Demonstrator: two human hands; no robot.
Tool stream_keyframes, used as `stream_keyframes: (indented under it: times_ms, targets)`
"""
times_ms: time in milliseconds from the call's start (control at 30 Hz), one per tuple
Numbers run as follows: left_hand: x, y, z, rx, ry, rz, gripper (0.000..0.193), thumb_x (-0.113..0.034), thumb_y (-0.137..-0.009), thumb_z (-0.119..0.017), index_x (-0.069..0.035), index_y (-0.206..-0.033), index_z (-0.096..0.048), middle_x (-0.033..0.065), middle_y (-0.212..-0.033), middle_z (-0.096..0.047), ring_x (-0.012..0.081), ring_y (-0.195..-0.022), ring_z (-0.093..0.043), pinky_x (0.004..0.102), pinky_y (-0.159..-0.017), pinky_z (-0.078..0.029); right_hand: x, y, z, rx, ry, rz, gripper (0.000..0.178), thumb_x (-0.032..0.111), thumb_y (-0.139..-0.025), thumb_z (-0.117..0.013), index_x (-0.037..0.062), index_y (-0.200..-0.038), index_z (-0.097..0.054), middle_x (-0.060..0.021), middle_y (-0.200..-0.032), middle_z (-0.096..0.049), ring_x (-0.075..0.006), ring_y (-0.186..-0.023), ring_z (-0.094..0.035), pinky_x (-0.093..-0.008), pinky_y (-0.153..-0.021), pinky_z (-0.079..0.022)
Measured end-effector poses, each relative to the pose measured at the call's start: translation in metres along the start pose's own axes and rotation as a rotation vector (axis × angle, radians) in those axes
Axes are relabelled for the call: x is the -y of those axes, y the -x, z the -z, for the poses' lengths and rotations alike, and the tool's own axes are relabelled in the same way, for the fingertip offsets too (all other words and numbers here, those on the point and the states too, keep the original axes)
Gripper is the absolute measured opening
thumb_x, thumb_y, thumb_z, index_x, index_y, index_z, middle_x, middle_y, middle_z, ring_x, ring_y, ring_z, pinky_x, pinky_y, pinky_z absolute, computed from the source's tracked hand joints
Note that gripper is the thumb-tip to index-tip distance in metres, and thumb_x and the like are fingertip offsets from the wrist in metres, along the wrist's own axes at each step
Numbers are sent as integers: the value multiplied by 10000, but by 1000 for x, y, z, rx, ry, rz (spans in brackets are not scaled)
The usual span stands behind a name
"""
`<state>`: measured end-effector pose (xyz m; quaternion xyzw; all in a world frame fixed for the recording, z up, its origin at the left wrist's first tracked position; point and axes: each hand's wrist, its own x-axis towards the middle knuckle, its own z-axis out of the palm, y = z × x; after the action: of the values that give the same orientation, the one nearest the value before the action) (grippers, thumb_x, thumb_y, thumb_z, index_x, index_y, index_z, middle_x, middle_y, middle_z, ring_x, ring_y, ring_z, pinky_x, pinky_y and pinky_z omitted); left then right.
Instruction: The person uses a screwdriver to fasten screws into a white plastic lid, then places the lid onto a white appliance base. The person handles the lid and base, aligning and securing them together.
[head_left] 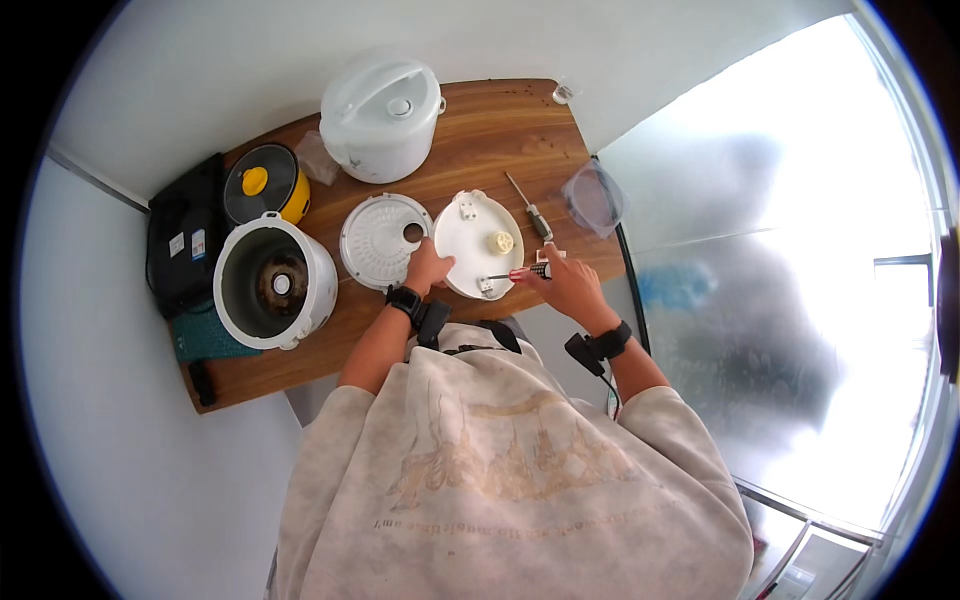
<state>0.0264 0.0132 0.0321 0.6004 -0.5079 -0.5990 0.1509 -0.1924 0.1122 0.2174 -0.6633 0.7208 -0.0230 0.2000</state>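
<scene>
A round white plastic cover (468, 245) lies on the wooden table in front of me, with a cream round knob-like part (501, 243) and small brackets inside it. My left hand (428, 268) grips the cover's left edge, fingers bent around it. In my closed right hand (572, 290) is a screwdriver (517, 274) with a red and black handle. Its shaft points left, the tip at the bracket (486, 286) near the cover's front edge. Whether the tip sits in a screw is too small to tell. A ribbed white disc (378, 240) with a dark round hole lies beside my left hand.
Left stands an open rice cooker body (318, 282), stained inside. Behind it are a yellow and black lidded pot (262, 190) and a black case (185, 240). A closed white cooker (382, 130) stands far back. A second screwdriver (540, 222) and a clear container (594, 198) lie right.
</scene>
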Motion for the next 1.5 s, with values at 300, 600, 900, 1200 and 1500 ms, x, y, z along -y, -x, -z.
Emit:
stream_keyframes:
  times_ms: [300, 600, 900, 1200, 1500]
  targets:
    - [-5, 2, 1, 12, -13, -9, 539, -141, -819, -704, 96, -1225, -441, 280, -1127, -639, 335, -825, -726, 378, -528, -631, -6, -7, -11, 25, -28, -20, 272, 265, -878, -672, 68, -1028, -560, -163, -947, -629, -376, -907, -632, -463, -749, -500]
    - [-6, 4, 0, -14, 5, 26, 490, -134, -822, -704, 69, -1217, -499, 219, -1106, -660, 297, -833, -724, 381, -544, -630, -12, -1, -10, -37, -144, 227, 318, 353, -899, -653, 76, -1027, -566, -180, -843, -665, -405, -808, -648, -483, -693, -509]
    - [-6, 3, 0, -30, -26, 34, 515, -149, -815, -701, 88, -1211, -474, 247, -1086, -663, 309, -828, -726, 377, -536, -627, -15, -1, -10, -100, -145, 239, 330, 333, -863, -704, 72, -1034, -597, -170, -847, -679, -382, -830, -654, -451, -714, -516]
    - [6, -5, -2, -33, -101, -35, 537, -164, -809, -698, 100, -1210, -457, 277, -1087, -657, 342, -816, -725, 382, -540, -628, -23, -11, -21, 45, -38, -21, 391, 315, -846, -726, 56, -1103, -585, -174, -885, -692, -357, -857, -666, -455, -762, -519]
    - [-3, 6, -2, -43, -72, -13, 558, -166, -798, -696, 119, -1205, -441, 305, -1058, -657, 356, -782, -725, 387, -534, -626, -25, -2, -19, -45, -58, 321, 286, 309, -890, -666, 67, -1030, -604, -165, -853, -647, -371, -869, -659, -486, -739, -524]
